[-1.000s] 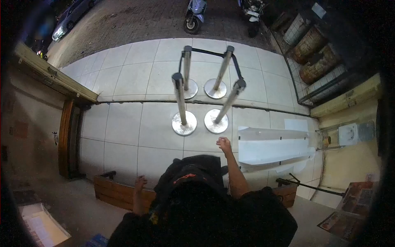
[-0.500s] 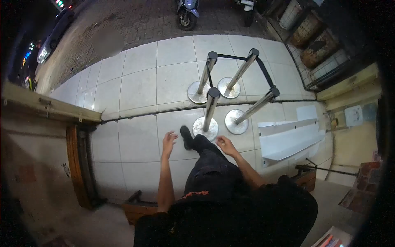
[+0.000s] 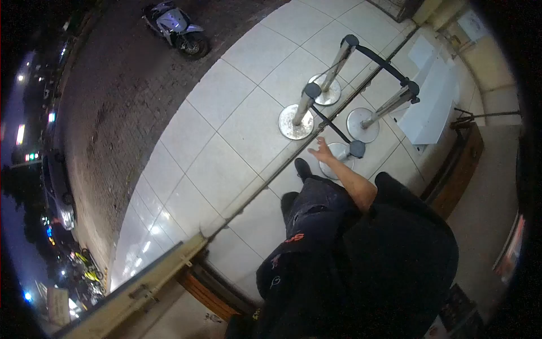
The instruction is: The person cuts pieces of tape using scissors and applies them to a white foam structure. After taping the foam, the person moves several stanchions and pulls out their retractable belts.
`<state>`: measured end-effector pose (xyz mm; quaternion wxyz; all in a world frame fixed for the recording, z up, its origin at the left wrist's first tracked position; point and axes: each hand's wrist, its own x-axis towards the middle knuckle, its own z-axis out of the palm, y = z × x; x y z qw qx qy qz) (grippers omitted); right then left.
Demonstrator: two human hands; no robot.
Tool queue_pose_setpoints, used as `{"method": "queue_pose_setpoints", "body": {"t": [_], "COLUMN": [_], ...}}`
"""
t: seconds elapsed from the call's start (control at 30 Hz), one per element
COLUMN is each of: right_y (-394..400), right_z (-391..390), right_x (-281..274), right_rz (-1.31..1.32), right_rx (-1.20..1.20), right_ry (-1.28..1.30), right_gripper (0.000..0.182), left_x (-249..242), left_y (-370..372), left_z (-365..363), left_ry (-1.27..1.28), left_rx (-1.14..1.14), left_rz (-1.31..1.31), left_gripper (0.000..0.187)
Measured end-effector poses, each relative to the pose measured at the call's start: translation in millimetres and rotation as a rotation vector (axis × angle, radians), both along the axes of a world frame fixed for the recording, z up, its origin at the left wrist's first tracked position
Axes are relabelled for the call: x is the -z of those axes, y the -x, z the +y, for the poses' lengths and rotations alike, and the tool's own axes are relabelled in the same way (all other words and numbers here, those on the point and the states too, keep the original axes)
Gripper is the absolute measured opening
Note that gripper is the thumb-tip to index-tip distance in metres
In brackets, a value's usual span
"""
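My right hand [image 3: 322, 150] is stretched forward over the tiles with its fingers apart and nothing in them. It is nearest to a stanchion post [image 3: 357, 149] with a dark cap and a round silver base [image 3: 339, 164]; a gap between hand and post cannot be made out. Three other stanchions stand beyond: one on the left [image 3: 305, 104], one at the back [image 3: 339, 62] and one on the right [image 3: 389, 107]. Black belts [image 3: 381, 61] link several of their tops. My left hand is out of view.
White sheets or panels [image 3: 432, 107] lie at the right. A floor track [image 3: 293, 151] crosses the tiles diagonally. A wooden-edged door frame [image 3: 209, 294] stands at the lower left. Outside on the brick paving, a scooter [image 3: 178, 28] is parked, with a car [image 3: 59, 192] farther off.
The view has turned left and tilted, showing more of the street. My left hand has left the frame. My right hand remains open near the closest stanchion; my feet have shifted.
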<state>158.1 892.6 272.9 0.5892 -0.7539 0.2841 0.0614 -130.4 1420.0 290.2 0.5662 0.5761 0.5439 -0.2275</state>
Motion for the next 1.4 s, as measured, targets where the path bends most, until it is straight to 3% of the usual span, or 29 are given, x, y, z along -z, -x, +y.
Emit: {"method": "queue_pose_setpoints", "body": {"t": [0.03,0.1,0.13,0.17,0.23,0.33,0.43,0.5,0.53,0.6,0.67,0.7,0.73,0.77,0.83,0.87,0.9,0.97,1.07,1.1,1.17,1.23,1.3,1.33,1.4], "right_y": [-20.2,-57.4,-70.4,-83.9,-110.1,-133.9,-137.8,-131.9,-127.6,-120.1,-126.1,-124.3,-127.6,-134.3,-157.8,-170.6,-184.3,-213.0,-261.2,-268.8,-292.6,-309.2,-320.2,-329.5,-342.4], "right_z": [-0.6,-2.8,-1.3,1.9,22.3,65.0,130.4,193.5,210.5,264.3,280.3,286.3,285.5,278.7,262.7,251.4,250.2,225.6,207.7,191.4,185.5,174.9,157.9,149.7,121.6], "right_x": [34.8,37.9,14.9,25.9,-23.6,-5.3,28.1,43.0,33.9,10.9,15.7,23.7,20.1,12.0,16.5,21.3,40.7,89.7,72.3,83.3,80.8,44.0,1.5,-0.1,14.9], "right_rz": [-0.024,0.068,0.058,0.166,0.225,0.267,0.109,0.247,0.374,0.482,0.551,0.510,0.528,0.550,0.464,0.402,0.402,0.264,0.184,0.097,0.132,0.160,0.290,0.315,0.202], "right_rx": [0.114,0.084,0.023,-0.012,-0.144,0.234,0.326,0.356,0.397,0.597,0.893,0.987,1.004,1.021,1.134,1.177,1.208,1.345,1.458,1.473,1.546,1.262,0.886,0.903,1.469], "right_ry": [-0.005,0.201,0.222,0.242,0.315,0.043,0.100,0.279,0.177,-0.060,-0.343,-0.413,-0.350,-0.280,-0.179,-0.202,-0.211,0.047,0.067,0.128,-0.007,-0.206,-0.070,-0.080,-0.069], "right_gripper": [0.092,0.105,0.114,0.116,0.114,0.108,0.111,0.094,0.094,0.096,0.098,0.098,0.098,0.098,0.097,0.095,0.095,0.096,0.094,0.094,0.105,0.120,0.133,0.133,0.136], "left_x": [-13.3,-34.8,-42.6,-50.4,-57.9,-58.6,-44.2,-31.6,-30.3,-39.8,-76.1,-162.7,-201.4,-208.9,-292.7,-310.3,-312.1,-305.6,-239.4,-194.0,-153.0,-110.2,-108.7,-94.8,-51.6], "left_y": [-25.7,-82.7,-113.3,-148.5,-224.0,-351.2,-493.2,-606.6,-666.0,-810.1,-989.1,-1023.7,-1081.7,-1157.2,-1148.7,-1143.1,-1151.0,-1104.5,-1034.7,-1016.7,-952.7,-915.7,-870.6,-857.5,-829.0], "left_z": [23.6,72.8,97.0,121.9,170.5,233.5,276.3,289.4,284.4,248.5,125.4,20.7,-67.4,-140.3,-297.4,-364.1,-421.4,-516.4,-612.5,-643.5,-662.5,-695.3,-727.8,-752.0,-811.6], "left_ry": [-0.015,-0.043,-0.057,-0.065,-0.070,-0.073,-0.077,-0.093,-0.095,-0.064,0.083,0.113,0.163,0.349,0.410,0.457,0.547,0.629,0.799,0.814,0.816,0.862,1.016,1.030,1.195], "left_rx": [0.019,0.066,0.101,0.138,0.218,0.343,0.435,0.439,0.419,0.337,0.344,0.530,0.636,0.899,1.031,1.047,1.183,1.366,1.806,1.801,1.938,2.053,1.992,1.997,2.060], "left_rz": [0.000,-0.009,-0.018,-0.025,-0.039,-0.047,-0.067,-0.137,-0.187,-0.380,-0.671,-0.755,-0.911,-1.156,-1.258,-1.327,-1.298,-1.361,-1.176,-1.099,-0.716,-0.501,-0.193,-0.156,-0.126], "left_gripper": [0.051,0.052,0.052,0.053,0.054,0.055,0.056,0.057,0.058,0.058,0.059,0.059,0.054,0.049,0.038,0.033,0.030,0.029,0.030,0.036,0.047,0.059,0.066,0.066,0.077]}}
